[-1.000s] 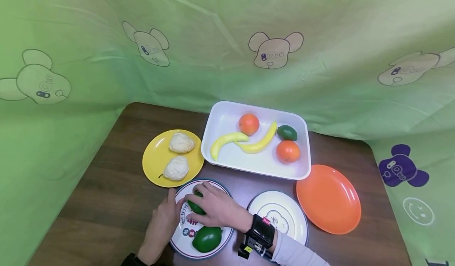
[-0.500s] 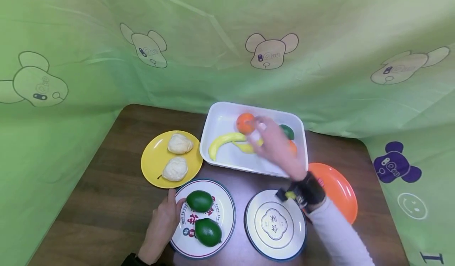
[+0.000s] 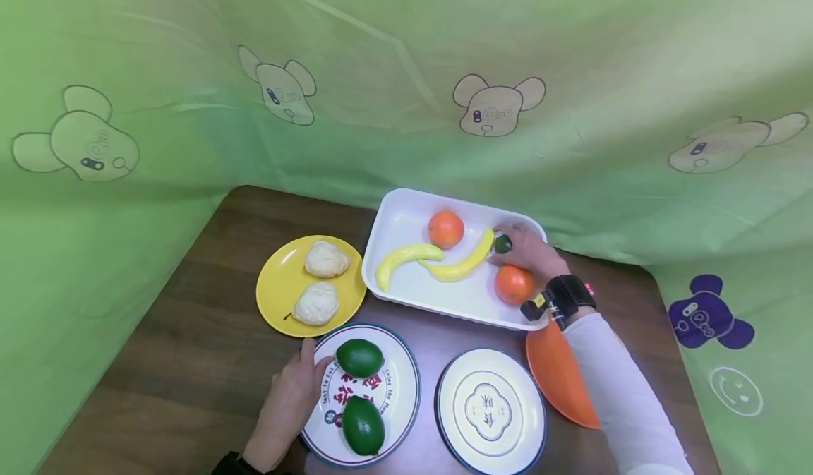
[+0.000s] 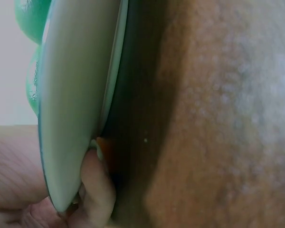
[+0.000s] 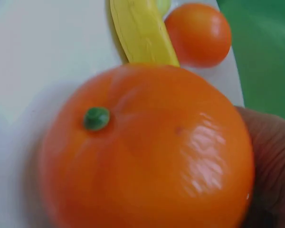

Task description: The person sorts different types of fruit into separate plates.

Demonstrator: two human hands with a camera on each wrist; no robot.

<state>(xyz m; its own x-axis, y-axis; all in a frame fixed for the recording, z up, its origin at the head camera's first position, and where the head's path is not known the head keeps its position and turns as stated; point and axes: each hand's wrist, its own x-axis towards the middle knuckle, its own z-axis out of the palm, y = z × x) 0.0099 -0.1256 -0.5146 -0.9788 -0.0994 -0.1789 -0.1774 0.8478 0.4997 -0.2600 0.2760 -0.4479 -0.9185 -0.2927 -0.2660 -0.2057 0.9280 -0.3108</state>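
One arm (image 3: 612, 376) outstretched, right hand (image 3: 532, 251) gripping green fruit (image 3: 503, 244) in tray (image 3: 406, 215); left hand (image 3: 292, 390) pinching red-lettered plate (image 3: 401, 404).

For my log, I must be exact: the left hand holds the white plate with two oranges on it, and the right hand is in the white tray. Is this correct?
Not quite: the head view shows two green fruits on the white plate, not oranges. The left hand does hold it, and the right hand is in the tray.
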